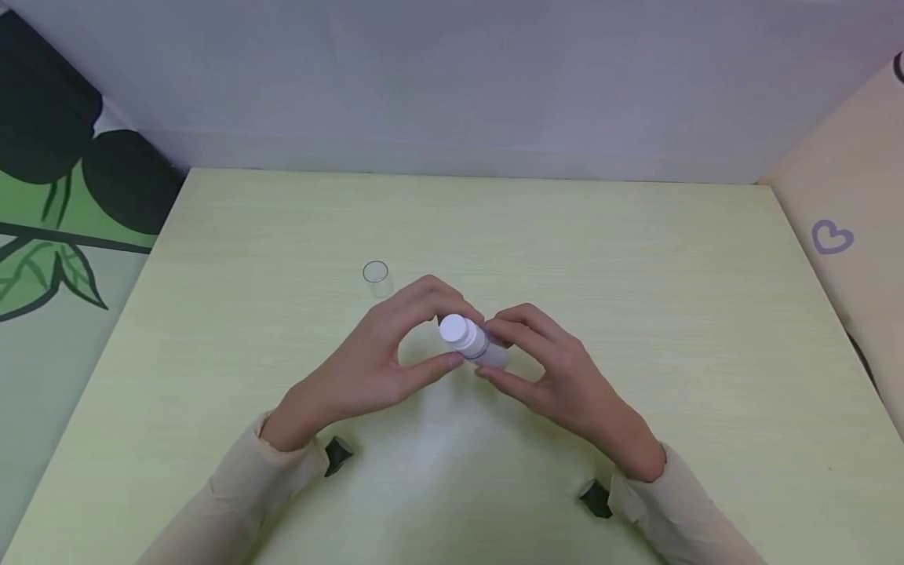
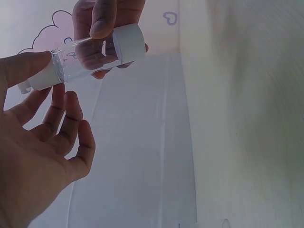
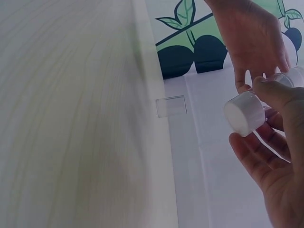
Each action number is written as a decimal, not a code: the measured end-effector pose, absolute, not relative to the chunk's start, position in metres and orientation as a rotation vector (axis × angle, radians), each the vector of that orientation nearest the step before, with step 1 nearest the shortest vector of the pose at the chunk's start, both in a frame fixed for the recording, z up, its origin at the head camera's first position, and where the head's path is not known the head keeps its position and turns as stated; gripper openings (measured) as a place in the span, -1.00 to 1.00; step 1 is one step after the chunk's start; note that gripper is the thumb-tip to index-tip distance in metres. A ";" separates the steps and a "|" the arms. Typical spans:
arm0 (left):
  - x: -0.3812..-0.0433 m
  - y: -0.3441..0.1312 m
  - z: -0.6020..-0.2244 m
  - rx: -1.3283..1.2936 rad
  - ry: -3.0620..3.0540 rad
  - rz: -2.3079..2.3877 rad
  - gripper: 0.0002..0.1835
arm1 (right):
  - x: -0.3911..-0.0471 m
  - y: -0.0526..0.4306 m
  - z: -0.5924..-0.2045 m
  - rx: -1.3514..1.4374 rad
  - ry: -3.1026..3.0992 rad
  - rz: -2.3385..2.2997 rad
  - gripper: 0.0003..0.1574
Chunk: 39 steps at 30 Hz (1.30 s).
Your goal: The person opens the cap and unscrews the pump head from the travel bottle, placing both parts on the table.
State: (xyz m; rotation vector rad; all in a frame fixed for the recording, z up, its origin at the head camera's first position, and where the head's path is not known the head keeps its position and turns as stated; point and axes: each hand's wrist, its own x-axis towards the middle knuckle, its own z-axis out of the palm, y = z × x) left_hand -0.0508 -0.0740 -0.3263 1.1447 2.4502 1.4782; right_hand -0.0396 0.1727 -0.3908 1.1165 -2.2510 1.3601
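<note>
A small clear cylindrical bottle (image 2: 78, 69) with a white collar (image 2: 45, 78) and a white base (image 2: 130, 43) is held above the table, tilted in the head view. My left hand (image 1: 370, 361) pinches the collar end between thumb and fingers. My right hand (image 1: 568, 380) grips the body beside the base, its thumb lying along the clear wall. In the right wrist view the round underside of the white base (image 3: 242, 114) faces the camera. A transparent cap (image 1: 375, 271) stands on the table beyond my left hand.
The pale wooden table (image 1: 212, 329) meets a whitish back wall (image 1: 452, 86). A panel painted with green leaves (image 1: 52, 275) stands at the left, and a beige panel with a purple heart (image 1: 832, 237) at the right. Dark wrist devices (image 1: 337, 455) show at both cuffs.
</note>
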 end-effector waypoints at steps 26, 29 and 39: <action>-0.047 -0.073 -0.328 1.081 2.473 1.457 -0.57 | -0.034 0.169 -0.383 1.126 -2.262 1.340 -0.44; -0.048 -0.074 -0.328 1.110 2.462 1.451 -0.49 | -0.034 0.170 -0.384 1.127 -2.267 1.339 -0.42; -0.048 -0.076 -0.324 1.189 2.351 1.464 -0.46 | -0.035 0.172 -0.384 1.101 -2.325 1.351 -0.36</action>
